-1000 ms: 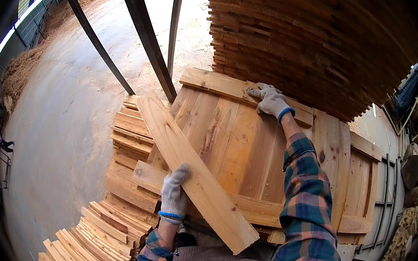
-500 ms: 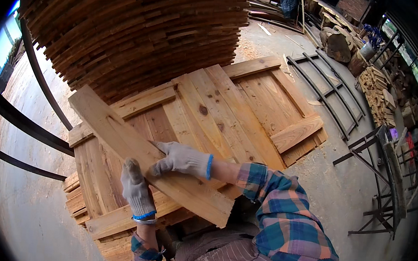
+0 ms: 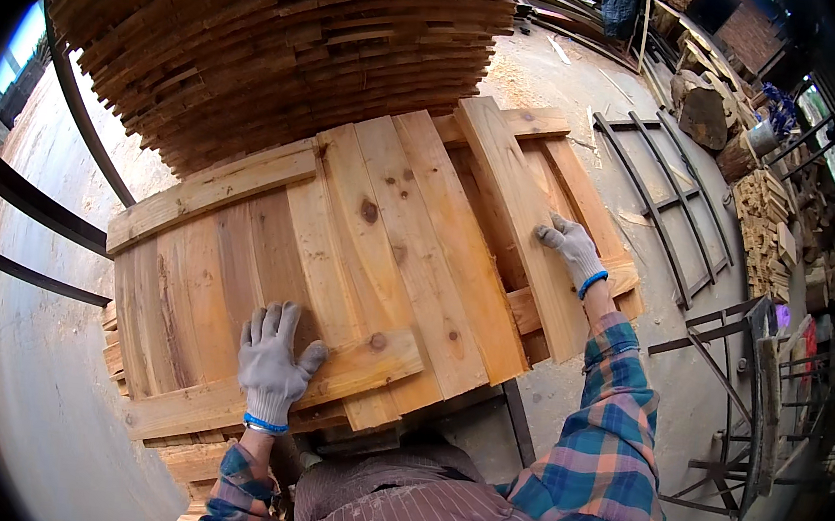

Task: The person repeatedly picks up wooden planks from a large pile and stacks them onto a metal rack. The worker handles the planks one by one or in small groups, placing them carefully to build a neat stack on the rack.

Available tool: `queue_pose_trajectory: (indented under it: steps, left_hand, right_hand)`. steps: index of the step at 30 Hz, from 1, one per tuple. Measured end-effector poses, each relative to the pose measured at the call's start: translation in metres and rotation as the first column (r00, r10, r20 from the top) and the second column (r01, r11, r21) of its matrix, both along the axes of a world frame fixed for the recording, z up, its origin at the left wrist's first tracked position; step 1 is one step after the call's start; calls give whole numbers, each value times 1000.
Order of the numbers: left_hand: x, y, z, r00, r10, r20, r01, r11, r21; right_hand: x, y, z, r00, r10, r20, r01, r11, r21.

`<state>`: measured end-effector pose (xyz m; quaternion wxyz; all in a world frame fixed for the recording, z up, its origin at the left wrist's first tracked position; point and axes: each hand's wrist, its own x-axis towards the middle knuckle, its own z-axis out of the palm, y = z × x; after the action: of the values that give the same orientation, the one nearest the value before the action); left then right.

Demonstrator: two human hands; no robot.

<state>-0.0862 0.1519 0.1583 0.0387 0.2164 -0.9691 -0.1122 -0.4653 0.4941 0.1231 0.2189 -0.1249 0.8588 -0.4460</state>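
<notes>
My left hand [image 3: 274, 365], in a grey knit glove with a blue cuff, lies flat with fingers spread on the near left of a wooden panel of side-by-side planks [image 3: 224, 282]. Under its palm runs the near crosspiece [image 3: 368, 361]. My right hand [image 3: 573, 251], gloved alike, grips the right edge of a loose wooden board [image 3: 513, 209], its thumb on top and the other fingers partly hidden. That board rests slantwise across the right side, over a far crosspiece [image 3: 541, 124] and a near one [image 3: 525, 309]. A gap separates it from the knotty planks [image 3: 430, 232] to its left.
A tall stack of thin wood strips [image 3: 286, 57] rises beyond the panel. Dark curved metal bars [image 3: 37, 196] stand at the left. To the right are a metal frame [image 3: 660, 198] on the floor, a wood-strip pile [image 3: 764, 229], logs [image 3: 705, 117] and a metal stand [image 3: 740, 412].
The loose board, held in both hands over the panel's left half, now lies at the right side. My left hand has let go and spread on the panel; my right hand moved right with the board.
</notes>
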Motion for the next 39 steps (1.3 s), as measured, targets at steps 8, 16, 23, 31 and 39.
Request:
queue_pose_trajectory:
  steps: [8,16,23,31,39]
  left_hand:
    - [-10,-1,-4,997,35,70,-32,999,-39]
    - [11,-7,15,997,9,-70,-3,997,78]
    - [14,-1,-11,988,75,-138,-63,994,93]
    - [44,9,-6,583,428,-691,-127,888,443]
    - [461,75,-67,-264,809,-525,-482,360,798]
  right_hand:
    - [22,-49,1,995,66,-78,-44,967,250]
    - [38,-67,34,925,256,-282,-155,929,335]
    - [-59,19,-18,948,257,-186,-239,964,117]
    - [28,-95,71,635,484,-602,-458,864,211]
    - [510,-282,97,292,922,-253,-956,277,-94]
